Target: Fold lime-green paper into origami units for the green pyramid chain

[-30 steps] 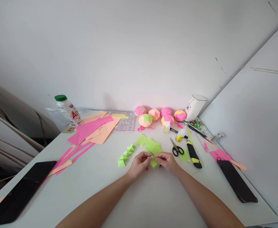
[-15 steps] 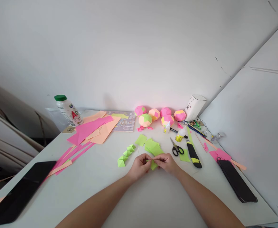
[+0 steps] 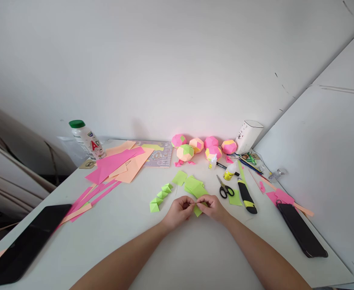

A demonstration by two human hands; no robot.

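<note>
My left hand (image 3: 181,210) and my right hand (image 3: 212,206) meet at the middle of the table, fingertips pinched together on a small green piece of paper (image 3: 198,212). Part of that paper shows below the fingers; the rest is hidden by them. Just beyond my hands lies a stack of green paper squares (image 3: 194,184), with a single green square (image 3: 179,178) to its left. Left of my left hand stands a row of folded green paper pieces (image 3: 161,197). Black-handled scissors (image 3: 224,190) rest beyond my right hand.
Several paper balls (image 3: 185,153) line the wall. Right of the scissors lie a black-and-yellow cutter (image 3: 247,196) and a glue bottle (image 3: 229,172). A phone (image 3: 301,229) is at the right, a dark tablet (image 3: 28,241) at the left. Pink paper (image 3: 110,166) and a white bottle (image 3: 87,141) are back left.
My fingertips have shifted slightly on the green paper, and less of it shows between my hands. The other things on the table stay where they were.
</note>
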